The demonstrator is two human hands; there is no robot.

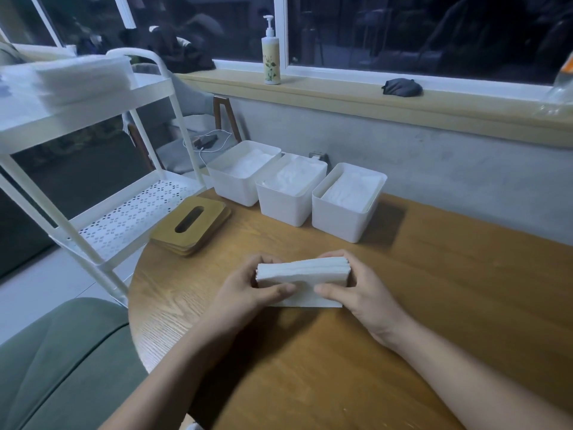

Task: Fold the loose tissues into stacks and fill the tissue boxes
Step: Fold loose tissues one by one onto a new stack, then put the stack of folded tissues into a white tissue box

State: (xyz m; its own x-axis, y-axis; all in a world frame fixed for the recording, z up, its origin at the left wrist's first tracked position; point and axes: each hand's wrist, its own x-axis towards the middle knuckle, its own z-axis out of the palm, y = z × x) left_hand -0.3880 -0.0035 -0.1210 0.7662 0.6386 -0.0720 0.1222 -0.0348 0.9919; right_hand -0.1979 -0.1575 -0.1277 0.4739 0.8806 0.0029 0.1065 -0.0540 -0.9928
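Observation:
A folded stack of white tissues (302,271) stands on edge on the round wooden table (434,305). My left hand (248,290) grips its left end and my right hand (359,293) grips its right end, thumbs in front, fingers curled behind. Three white tissue boxes stand in a row at the back of the table, the left box (238,189), the middle box (286,206) and the right box (341,220), each open on top and holding white tissues. A pile of wooden slotted lids (193,226) lies left of the boxes.
A white trolley (93,193) stands left of the table, with a pile of loose tissues (80,77) on its top shelf. A lotion pump bottle (270,57) and a dark cloth (401,87) sit on the window ledge. A green seat (62,361) is at lower left.

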